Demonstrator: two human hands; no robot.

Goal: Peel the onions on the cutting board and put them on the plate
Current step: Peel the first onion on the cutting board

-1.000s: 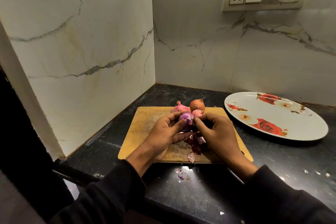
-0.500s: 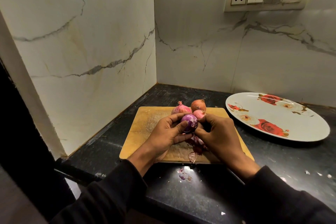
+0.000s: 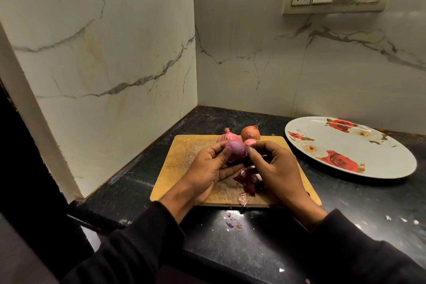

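Both hands meet over the cutting board (image 3: 184, 152). Beyond the grip, three onions (image 3: 250, 132) crowd the board's far edge. Under it, peel pile (image 3: 247, 180). Right of grip, bare dark counter (image 3: 334, 191) reaches the plate (image 3: 391, 161). Left, marble wall (image 3: 103, 76) closes in.

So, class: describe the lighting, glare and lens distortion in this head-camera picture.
Head view: dim, warm light; a bright glare spot on the black countertop just below the cutting board; wide-angle lens bows the wall edges and stretches the floral plate; sleeves at the bottom fall into near-black shadow; the peeled onion stays sharp.
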